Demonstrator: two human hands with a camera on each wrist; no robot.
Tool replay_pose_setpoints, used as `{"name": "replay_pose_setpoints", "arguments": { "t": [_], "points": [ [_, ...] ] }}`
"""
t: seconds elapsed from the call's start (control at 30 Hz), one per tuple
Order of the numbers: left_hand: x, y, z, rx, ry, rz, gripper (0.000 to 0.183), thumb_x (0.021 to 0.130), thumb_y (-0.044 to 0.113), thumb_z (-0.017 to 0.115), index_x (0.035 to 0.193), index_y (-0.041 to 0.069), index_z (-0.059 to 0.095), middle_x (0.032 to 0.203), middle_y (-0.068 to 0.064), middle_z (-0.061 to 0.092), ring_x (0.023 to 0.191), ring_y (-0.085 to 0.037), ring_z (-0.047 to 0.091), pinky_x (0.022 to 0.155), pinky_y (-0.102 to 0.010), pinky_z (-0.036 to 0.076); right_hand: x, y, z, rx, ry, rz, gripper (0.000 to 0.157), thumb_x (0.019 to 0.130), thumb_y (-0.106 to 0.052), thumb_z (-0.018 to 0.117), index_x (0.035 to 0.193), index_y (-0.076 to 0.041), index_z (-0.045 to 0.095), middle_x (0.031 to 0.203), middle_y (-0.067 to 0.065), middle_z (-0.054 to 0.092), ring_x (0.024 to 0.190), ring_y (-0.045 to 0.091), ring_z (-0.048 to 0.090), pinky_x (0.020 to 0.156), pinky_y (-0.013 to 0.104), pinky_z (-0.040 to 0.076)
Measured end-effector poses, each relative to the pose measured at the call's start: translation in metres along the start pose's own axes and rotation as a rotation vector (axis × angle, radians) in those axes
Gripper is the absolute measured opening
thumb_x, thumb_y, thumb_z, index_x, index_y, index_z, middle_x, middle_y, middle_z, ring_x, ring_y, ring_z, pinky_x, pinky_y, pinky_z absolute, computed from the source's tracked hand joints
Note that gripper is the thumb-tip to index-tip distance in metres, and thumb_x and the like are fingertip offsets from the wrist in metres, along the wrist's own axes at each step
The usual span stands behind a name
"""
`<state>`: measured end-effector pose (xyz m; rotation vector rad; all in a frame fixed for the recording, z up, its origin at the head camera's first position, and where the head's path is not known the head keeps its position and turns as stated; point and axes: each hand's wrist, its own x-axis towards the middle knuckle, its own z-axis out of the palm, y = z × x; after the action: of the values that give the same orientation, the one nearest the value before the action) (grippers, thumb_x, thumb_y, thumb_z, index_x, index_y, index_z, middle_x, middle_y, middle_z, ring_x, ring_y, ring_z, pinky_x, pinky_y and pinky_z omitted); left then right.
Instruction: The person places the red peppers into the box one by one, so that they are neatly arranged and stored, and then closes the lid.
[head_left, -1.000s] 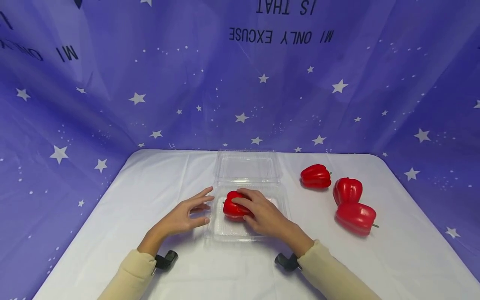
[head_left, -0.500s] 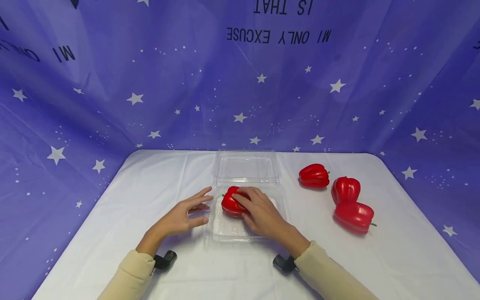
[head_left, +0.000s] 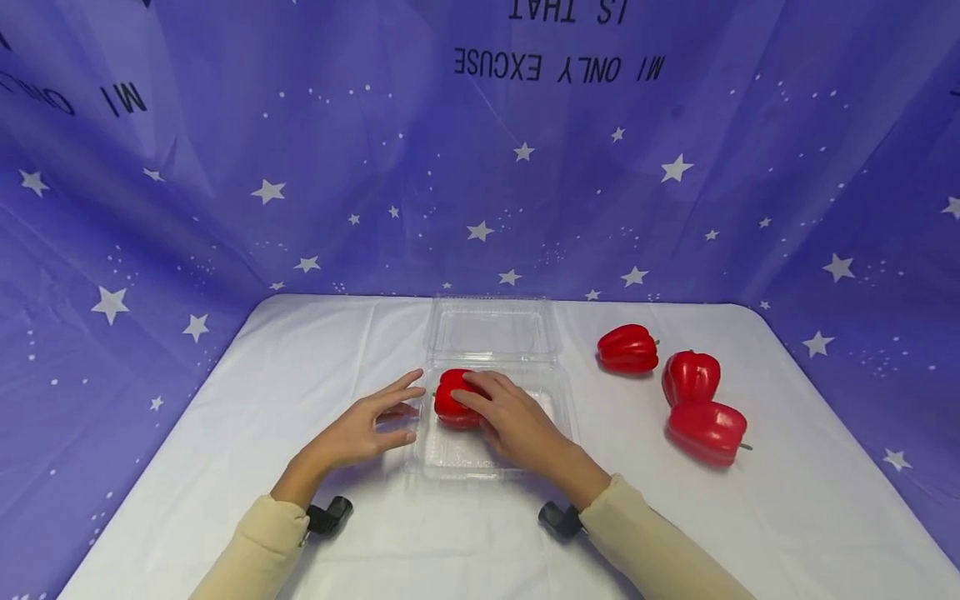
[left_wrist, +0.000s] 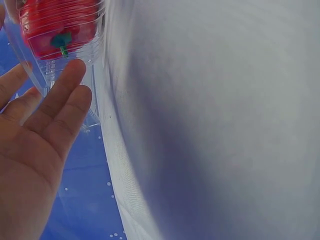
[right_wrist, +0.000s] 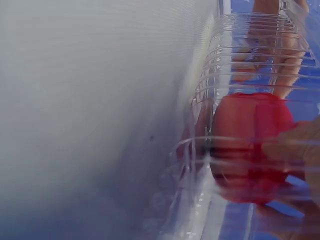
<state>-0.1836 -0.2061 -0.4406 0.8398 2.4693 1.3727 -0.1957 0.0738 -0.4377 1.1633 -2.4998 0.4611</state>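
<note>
A red bell pepper (head_left: pixel 454 400) sits in the left part of a clear plastic clamshell box (head_left: pixel 457 458), its green stem facing left. My right hand (head_left: pixel 517 421) grips the pepper from the right, fingers over its top. Through the ribbed clear wall, the right wrist view shows the pepper (right_wrist: pixel 250 150) with fingers at its side. At the box's left rim is my left hand (head_left: pixel 367 429), its fingers extended and spread. The left wrist view has those fingertips close to the box wall, below the pepper's stem (left_wrist: pixel 62 42). Nothing lies in the left hand.
Three more red bell peppers lie on the right of the white-covered table: one at the back (head_left: pixel 628 349), one in the middle (head_left: pixel 691 378) and one in front (head_left: pixel 707 432). The box's clear lid (head_left: pixel 491 329) lies folded back behind. A purple star-patterned cloth (head_left: pixel 480 150) surrounds the table.
My right hand has shifted the bell pepper left and slightly back inside the box. The left hand stays almost still at the rim.
</note>
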Motion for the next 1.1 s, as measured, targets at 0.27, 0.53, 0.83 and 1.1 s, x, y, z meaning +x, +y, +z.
{"name": "replay_pose_setpoints", "arguments": {
  "t": [0.27,0.53,0.83,1.1],
  "points": [
    [0.0019,-0.0002,0.0004,-0.020,-0.002,0.000,0.062,0.091,0.016,0.071,0.146,0.002,0.047,0.166,-0.012,0.023,0.125,-0.036,0.061,0.109,-0.052,0.045,0.0043,0.0003,0.0048,0.019,-0.004,0.030,0.057,0.085,-0.002,0.072,0.137,-0.023,0.061,0.143,0.010,0.054,0.134,0.026,0.052,0.104,0.038,0.054],
    [0.0017,-0.0002,0.0026,-0.038,0.004,-0.002,0.062,0.091,0.013,0.070,0.147,0.001,0.046,0.166,-0.013,0.022,0.125,-0.038,0.060,0.109,-0.053,0.045,0.0006,0.0024,0.0074,0.061,0.016,0.046,0.059,0.085,0.002,0.069,0.137,-0.025,0.062,0.144,0.009,0.053,0.137,0.028,0.048,0.107,0.041,0.052],
    [-0.0004,-0.0005,0.0028,-0.037,0.002,-0.006,0.062,0.091,0.014,0.070,0.147,0.001,0.045,0.166,-0.013,0.021,0.122,-0.038,0.062,0.108,-0.052,0.046,0.0018,0.0020,0.0091,0.090,0.032,0.062,0.057,0.084,0.002,0.072,0.134,-0.024,0.064,0.142,0.011,0.055,0.134,0.027,0.052,0.110,0.039,0.049],
    [-0.0007,-0.0007,0.0019,-0.053,0.000,-0.004,0.063,0.091,0.014,0.070,0.147,0.001,0.045,0.167,-0.013,0.020,0.122,-0.038,0.062,0.108,-0.052,0.046,0.0021,0.0011,0.0084,0.097,0.019,0.078,0.056,0.086,0.001,0.071,0.137,-0.020,0.062,0.144,0.013,0.054,0.135,0.029,0.052,0.111,0.039,0.048]
  ]
}}
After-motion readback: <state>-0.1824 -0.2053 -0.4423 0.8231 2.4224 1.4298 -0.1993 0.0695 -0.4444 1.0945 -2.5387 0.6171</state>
